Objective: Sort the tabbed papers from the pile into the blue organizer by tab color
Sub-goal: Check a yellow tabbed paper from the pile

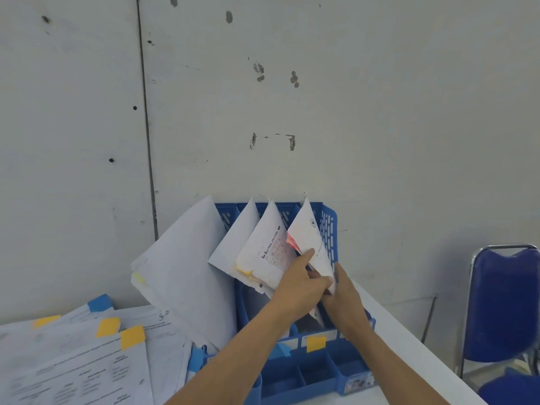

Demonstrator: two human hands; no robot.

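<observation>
Head view: right of centre, the left hand (301, 277) and right hand (346, 292) pinch the red-tabbed paper (308, 235) with their fingers in the rightmost slot of the blue organizer (328, 226). The sheets look light and floppy, best held by a lower edge. Four bundles stand slotted. The pile (73, 361), lower left, shows three yellow tabs and one blue.
</observation>
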